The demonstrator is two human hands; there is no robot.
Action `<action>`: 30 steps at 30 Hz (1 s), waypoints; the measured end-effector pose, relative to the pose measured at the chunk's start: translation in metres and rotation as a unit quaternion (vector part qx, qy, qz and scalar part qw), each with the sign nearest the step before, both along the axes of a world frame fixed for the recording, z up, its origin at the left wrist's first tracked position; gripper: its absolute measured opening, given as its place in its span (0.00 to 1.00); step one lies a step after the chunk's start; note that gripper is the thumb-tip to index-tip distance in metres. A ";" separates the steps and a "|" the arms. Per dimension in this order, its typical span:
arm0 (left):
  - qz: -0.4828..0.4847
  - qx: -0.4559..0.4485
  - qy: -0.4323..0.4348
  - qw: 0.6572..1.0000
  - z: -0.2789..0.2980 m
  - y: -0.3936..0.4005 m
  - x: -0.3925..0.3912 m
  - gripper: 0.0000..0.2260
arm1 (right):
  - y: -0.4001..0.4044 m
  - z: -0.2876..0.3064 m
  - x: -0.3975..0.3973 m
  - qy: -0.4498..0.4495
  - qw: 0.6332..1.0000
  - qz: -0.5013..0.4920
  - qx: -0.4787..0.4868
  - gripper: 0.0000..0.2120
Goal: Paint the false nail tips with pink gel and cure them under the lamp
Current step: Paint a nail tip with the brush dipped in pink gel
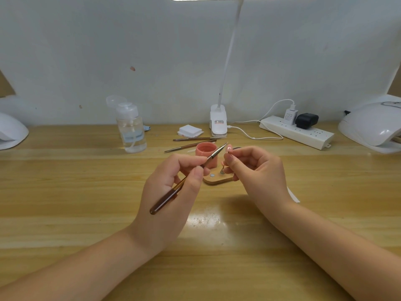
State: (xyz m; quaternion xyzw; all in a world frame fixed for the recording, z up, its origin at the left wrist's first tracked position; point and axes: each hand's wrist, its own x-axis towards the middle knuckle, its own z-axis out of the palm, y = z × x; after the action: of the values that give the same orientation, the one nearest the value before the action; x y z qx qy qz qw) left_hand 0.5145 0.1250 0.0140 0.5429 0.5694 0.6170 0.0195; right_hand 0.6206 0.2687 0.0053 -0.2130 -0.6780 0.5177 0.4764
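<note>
Two spare brushes [195, 139], one pot [206, 148]

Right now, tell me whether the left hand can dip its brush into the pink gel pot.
Probably yes. The left hand grips the brush, whose tip hovers just above the open pink gel pot. The right hand, holding a nail tip, sits beside the pot, not over it.

Left hand [171, 187] and right hand [258, 170] raised, fingers curled.
</note>
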 end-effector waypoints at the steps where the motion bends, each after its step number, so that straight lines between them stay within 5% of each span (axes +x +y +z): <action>1: -0.002 -0.004 0.004 1.000 0.000 0.001 0.000 0.08 | -0.001 0.000 -0.001 -0.002 1.000 0.002 0.003 0.02; 30: 0.010 -0.028 0.009 1.000 0.001 0.001 0.001 0.08 | 0.000 -0.002 0.001 -0.030 0.999 -0.025 0.033 0.02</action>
State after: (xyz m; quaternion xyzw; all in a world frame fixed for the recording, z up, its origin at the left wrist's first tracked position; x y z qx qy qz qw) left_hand 0.5151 0.1258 0.0146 0.5419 0.5923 0.5959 0.0235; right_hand 0.6219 0.2692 0.0028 -0.2294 -0.7031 0.4760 0.4760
